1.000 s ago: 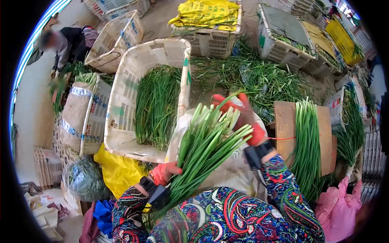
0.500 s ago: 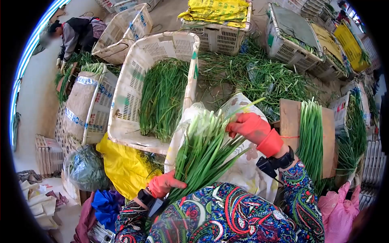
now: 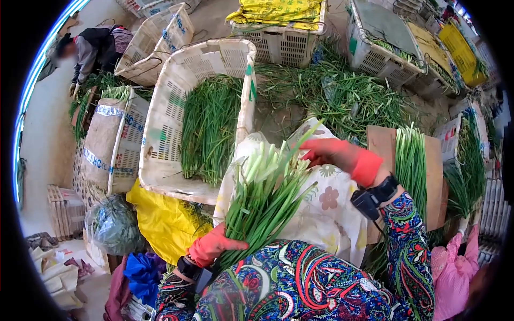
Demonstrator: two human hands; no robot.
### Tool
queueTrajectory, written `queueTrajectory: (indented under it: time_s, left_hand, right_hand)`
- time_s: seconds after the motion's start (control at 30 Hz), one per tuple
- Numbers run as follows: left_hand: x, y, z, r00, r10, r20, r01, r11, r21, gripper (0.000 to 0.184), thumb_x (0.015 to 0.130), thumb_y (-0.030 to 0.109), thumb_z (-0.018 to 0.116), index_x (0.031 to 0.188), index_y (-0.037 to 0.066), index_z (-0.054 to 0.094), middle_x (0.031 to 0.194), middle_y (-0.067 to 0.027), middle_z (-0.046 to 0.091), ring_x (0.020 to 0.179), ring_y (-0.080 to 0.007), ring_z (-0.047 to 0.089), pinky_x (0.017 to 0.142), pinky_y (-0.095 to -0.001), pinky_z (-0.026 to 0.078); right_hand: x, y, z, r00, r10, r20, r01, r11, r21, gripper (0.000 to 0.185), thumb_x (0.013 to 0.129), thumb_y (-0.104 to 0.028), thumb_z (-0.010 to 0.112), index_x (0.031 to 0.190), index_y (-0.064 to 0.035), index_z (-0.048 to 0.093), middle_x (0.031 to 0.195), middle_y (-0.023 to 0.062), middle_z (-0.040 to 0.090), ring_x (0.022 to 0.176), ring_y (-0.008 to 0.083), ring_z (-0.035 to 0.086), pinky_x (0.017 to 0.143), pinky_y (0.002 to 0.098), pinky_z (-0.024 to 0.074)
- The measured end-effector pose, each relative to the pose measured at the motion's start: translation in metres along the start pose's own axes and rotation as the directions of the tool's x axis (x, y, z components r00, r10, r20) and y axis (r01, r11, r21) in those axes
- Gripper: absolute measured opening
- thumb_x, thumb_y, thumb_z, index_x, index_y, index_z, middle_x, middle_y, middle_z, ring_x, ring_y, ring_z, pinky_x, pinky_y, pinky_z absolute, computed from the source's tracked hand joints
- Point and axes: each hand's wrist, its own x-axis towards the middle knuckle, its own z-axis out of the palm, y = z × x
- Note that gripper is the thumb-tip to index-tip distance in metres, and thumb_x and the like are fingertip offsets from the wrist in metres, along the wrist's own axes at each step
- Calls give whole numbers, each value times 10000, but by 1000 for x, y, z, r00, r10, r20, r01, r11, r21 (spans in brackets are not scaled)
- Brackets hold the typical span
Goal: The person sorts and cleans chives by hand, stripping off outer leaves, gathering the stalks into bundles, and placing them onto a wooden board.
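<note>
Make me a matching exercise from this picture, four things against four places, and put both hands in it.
Things:
1. Left hand
2. Right hand
3. Straight green bundle
4. Clear bag of greens

Places:
A. On a brown board
B. Beside the yellow sheet
C. Around the held bunch's lower part
D. Near that bunch's pale ends

Pairs: 1-C, 2-D, 3-A, 4-B

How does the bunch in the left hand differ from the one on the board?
The held bunch fans out with uneven ends; the board bunch lies straighter and tighter. The left hand grips the held bunch, while the board bunch rests on the board. Both are green with pale ends.
</note>
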Motion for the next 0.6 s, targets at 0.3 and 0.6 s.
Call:
queueTrajectory:
  time_s: [0.3, 0.6]
  left_hand:
    - [8, -27, -12, 996, 85, 40, -84, 996, -33, 558, 702, -1, 687, 1206, 18, 448, 1111, -54, 566, 1015, -140, 509, 887, -273, 389]
    - [8, -24, -13, 998, 36, 54, -21, 969, -246, 523, 742, -27, 625, 1222, 26, 424, 1123, -73, 562, 1015, -164, 525, 885, -295, 406]
  right_hand:
    - [29, -16, -64, 549, -785, 287, 762, 328, -558, 124, 768, -48, 524, 739, 4, 633, 865, 129, 642, 710, 190, 621, 640, 275, 492]
    - [-22, 5, -89, 989, -116, -90, 133, 968, 214, 427, 857, -297, 486, 1209, -55, 480, 1245, 100, 494, 1127, 239, 491, 887, 318, 412]
